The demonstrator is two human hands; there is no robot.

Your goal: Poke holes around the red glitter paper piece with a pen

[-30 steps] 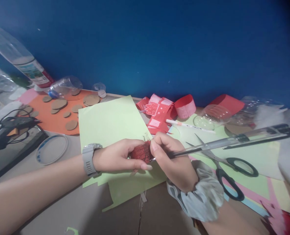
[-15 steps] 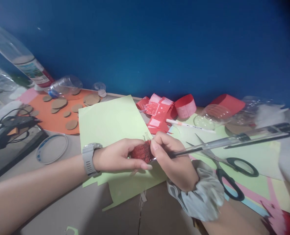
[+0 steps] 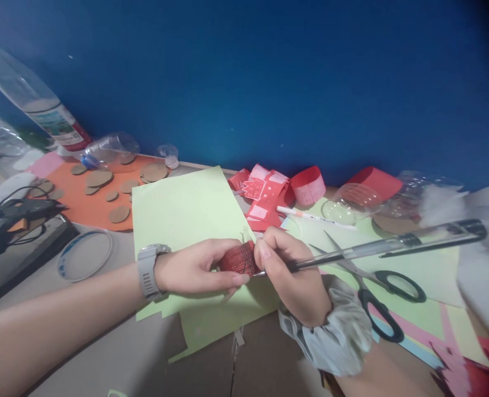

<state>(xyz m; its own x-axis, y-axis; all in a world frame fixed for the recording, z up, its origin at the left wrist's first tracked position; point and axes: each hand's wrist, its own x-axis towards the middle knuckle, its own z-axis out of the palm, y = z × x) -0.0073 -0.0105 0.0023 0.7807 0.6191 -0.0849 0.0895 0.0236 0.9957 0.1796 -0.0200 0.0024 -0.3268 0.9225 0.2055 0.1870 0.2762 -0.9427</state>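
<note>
My left hand [image 3: 194,266], with a grey watch on the wrist, is closed round a small dark-red piece [image 3: 236,259] with a fine black mesh pattern. Between the bent fingers of my right hand [image 3: 289,270] is a clear pen [image 3: 376,248] with black ends, slanting up to the right. The pen's lower end meets the edge of the red piece, but its very tip is partly hidden by my fingers. Both hands are over a sheet of light green paper [image 3: 178,207] with a cut lower edge. Scissors [image 3: 362,273] with black handles lie open beside my right wrist.
Brown cardboard discs [image 3: 99,178] lie on orange paper [image 3: 79,204] at the left, near a plastic bottle [image 3: 49,116]. A tape ring [image 3: 107,259] is left of my watch. Red and pink paper pieces [image 3: 269,193], a white marker [image 3: 314,217] and clear plastic cups [image 3: 354,198] line the blue wall.
The camera view has shifted slightly. Both hands keep the same grip, the pen's end still against the red piece, and nothing is let go.
</note>
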